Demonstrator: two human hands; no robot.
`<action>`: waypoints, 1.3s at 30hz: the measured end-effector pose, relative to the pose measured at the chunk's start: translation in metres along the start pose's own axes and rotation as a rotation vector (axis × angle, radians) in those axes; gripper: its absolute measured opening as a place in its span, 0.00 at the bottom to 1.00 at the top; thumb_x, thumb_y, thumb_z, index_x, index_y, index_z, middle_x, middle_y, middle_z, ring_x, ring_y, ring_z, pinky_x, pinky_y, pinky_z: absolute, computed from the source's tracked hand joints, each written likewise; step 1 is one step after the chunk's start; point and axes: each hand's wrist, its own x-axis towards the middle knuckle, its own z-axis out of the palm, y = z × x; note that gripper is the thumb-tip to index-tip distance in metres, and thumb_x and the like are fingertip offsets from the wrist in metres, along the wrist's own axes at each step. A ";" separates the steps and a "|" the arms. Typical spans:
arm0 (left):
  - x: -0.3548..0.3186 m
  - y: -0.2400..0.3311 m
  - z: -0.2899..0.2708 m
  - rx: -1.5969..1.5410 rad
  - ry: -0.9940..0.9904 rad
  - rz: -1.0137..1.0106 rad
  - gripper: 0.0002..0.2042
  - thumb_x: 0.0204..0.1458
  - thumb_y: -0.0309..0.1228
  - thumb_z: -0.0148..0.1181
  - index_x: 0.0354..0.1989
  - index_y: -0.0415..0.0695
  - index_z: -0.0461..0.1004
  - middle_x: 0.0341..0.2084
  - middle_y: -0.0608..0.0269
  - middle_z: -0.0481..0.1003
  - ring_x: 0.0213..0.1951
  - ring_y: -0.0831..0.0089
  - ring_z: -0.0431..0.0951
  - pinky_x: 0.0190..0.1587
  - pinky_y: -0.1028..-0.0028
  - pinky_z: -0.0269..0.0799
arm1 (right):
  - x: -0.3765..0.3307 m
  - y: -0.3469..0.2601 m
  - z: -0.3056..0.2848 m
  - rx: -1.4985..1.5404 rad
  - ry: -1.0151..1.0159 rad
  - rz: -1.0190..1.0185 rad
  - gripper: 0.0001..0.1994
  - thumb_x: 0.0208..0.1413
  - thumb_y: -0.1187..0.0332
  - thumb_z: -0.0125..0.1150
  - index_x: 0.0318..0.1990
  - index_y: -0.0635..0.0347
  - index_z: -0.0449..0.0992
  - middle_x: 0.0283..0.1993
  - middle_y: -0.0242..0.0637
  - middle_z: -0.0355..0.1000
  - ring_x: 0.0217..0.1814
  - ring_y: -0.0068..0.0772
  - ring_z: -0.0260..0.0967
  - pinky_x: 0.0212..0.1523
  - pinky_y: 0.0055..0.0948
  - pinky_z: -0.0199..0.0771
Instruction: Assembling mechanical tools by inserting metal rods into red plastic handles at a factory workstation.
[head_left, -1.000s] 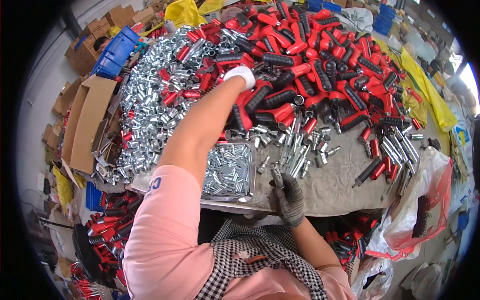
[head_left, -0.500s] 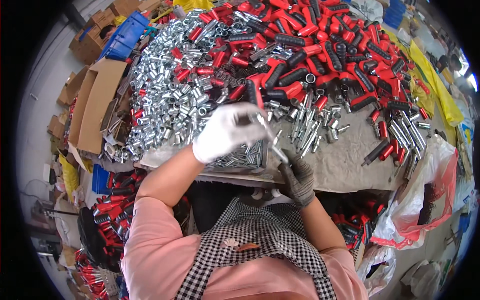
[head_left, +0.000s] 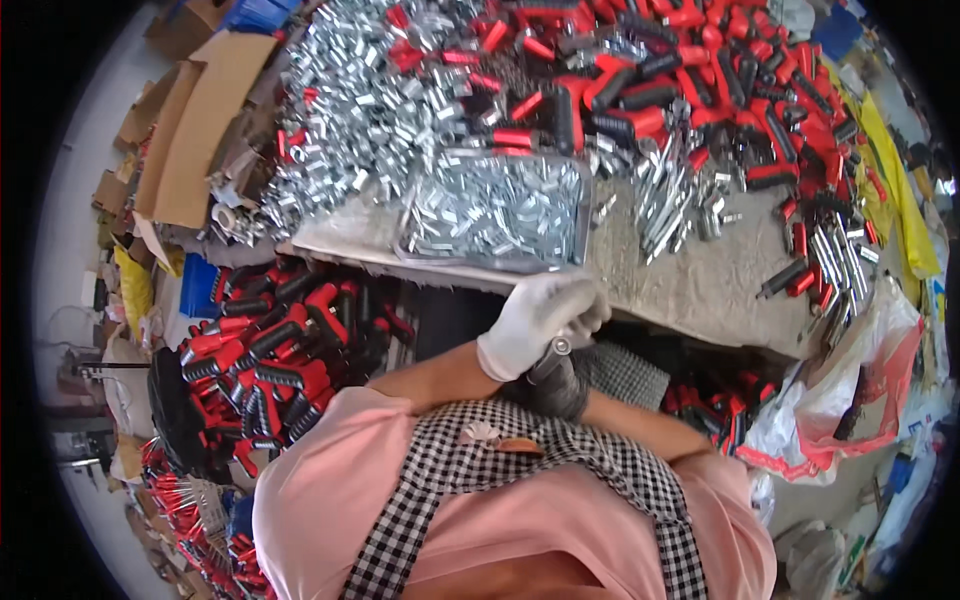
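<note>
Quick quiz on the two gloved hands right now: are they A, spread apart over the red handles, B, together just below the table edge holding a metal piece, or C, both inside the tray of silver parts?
B: the left hand in a white glove and the right hand in a dark glove meet below the table edge around a small metal piece.

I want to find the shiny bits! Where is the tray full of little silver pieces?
In the head view, the metal tray sits at upper centre on the table's near edge, just above the white-gloved left hand, with red-and-black handles piled behind it.
</note>
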 end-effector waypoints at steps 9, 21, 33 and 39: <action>0.000 0.015 -0.055 0.157 0.393 0.251 0.15 0.63 0.32 0.46 0.41 0.33 0.75 0.34 0.58 0.77 0.35 0.74 0.75 0.41 0.74 0.71 | 0.065 -0.104 -0.058 0.140 -0.079 0.000 0.25 0.66 0.51 0.45 0.50 0.68 0.73 0.39 0.38 0.75 0.30 0.25 0.70 0.29 0.24 0.71; -0.020 -0.044 -0.047 0.676 0.227 0.326 0.04 0.53 0.25 0.58 0.29 0.40 0.78 0.27 0.60 0.78 0.27 0.71 0.76 0.32 0.72 0.71 | 0.084 -0.096 -0.154 -0.183 0.455 -0.024 0.15 0.57 0.69 0.63 0.47 0.71 0.75 0.32 0.27 0.70 0.33 0.16 0.63 0.34 0.18 0.65; -0.091 -0.117 -0.143 0.194 1.041 -0.055 0.13 0.61 0.34 0.50 0.30 0.38 0.74 0.19 0.62 0.73 0.19 0.81 0.71 0.21 0.79 0.66 | 0.089 -0.071 -0.159 -0.371 0.375 -0.047 0.14 0.56 0.71 0.66 0.47 0.68 0.75 0.37 0.29 0.74 0.38 0.20 0.68 0.40 0.21 0.69; -0.094 -0.216 -0.196 0.116 0.901 -0.628 0.14 0.60 0.39 0.50 0.33 0.40 0.75 0.21 0.59 0.76 0.20 0.73 0.75 0.21 0.73 0.70 | 0.087 -0.071 -0.159 -0.514 0.355 0.025 0.11 0.57 0.75 0.61 0.46 0.68 0.75 0.38 0.32 0.73 0.40 0.22 0.68 0.43 0.24 0.70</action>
